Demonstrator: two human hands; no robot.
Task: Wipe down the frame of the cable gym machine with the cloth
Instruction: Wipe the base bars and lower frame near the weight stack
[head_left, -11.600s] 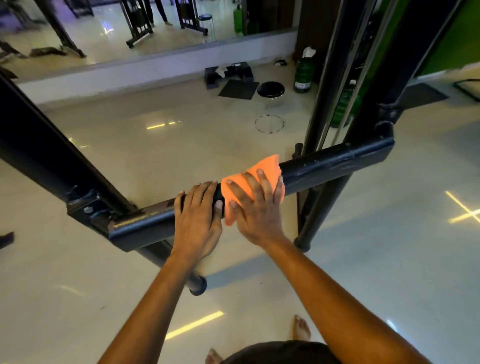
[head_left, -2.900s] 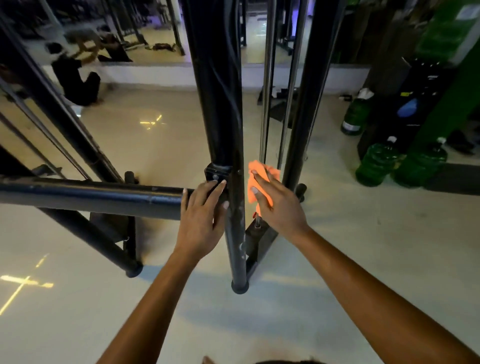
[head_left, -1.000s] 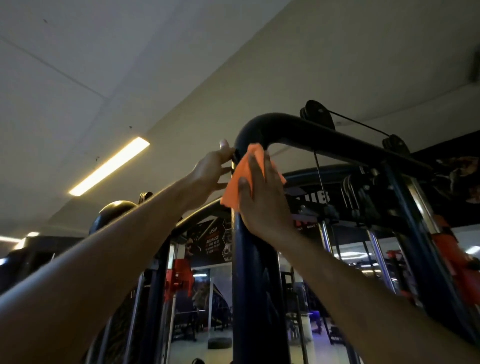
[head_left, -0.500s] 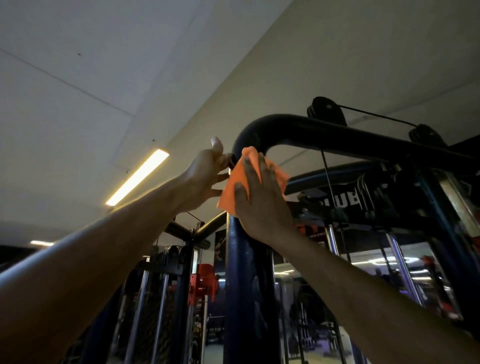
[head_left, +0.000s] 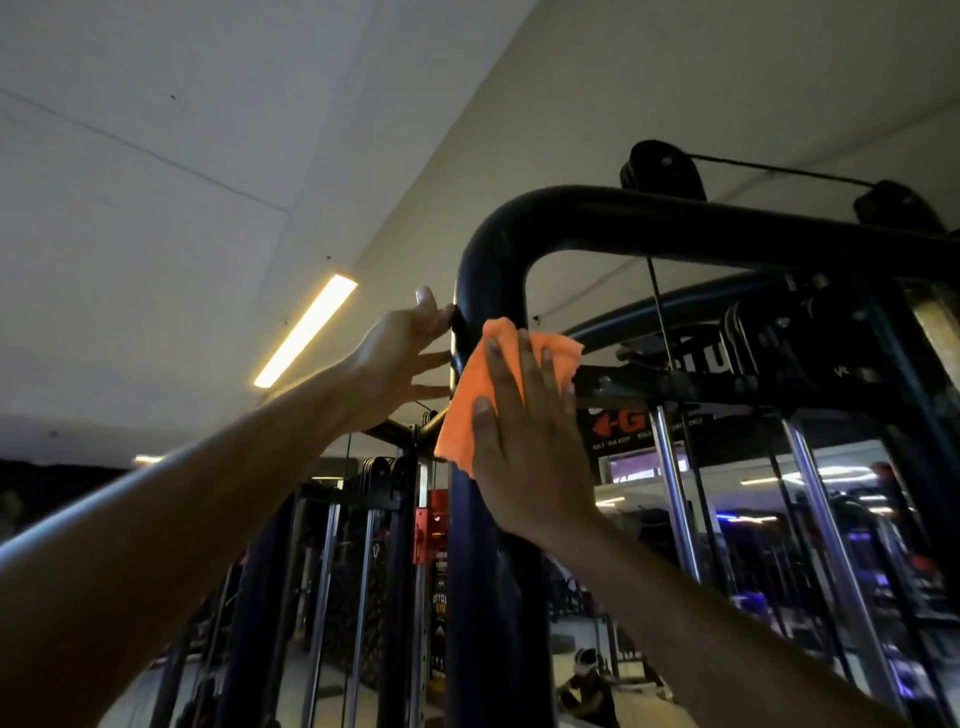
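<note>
Overhead, the ceiling (head_left: 208, 156) is filling the upper left, with a light strip (head_left: 306, 330) glowing on it and open air lying left of the frame (head_left: 493, 291). Black tubing is rising as an upright post and bending right into a top bar, where two pulleys (head_left: 662, 169) are sitting on the upper edge with a cable (head_left: 779, 169) running between them. The right hand (head_left: 524, 441) is pressing the orange cloth (head_left: 470, 410) flat against the post just below the bend, fingers straight and spread. The left hand (head_left: 402, 358) is touching the post's left edge, fingers extended, thumb up. Chrome guide rods (head_left: 675, 499) are standing to the right, behind the arm.
</note>
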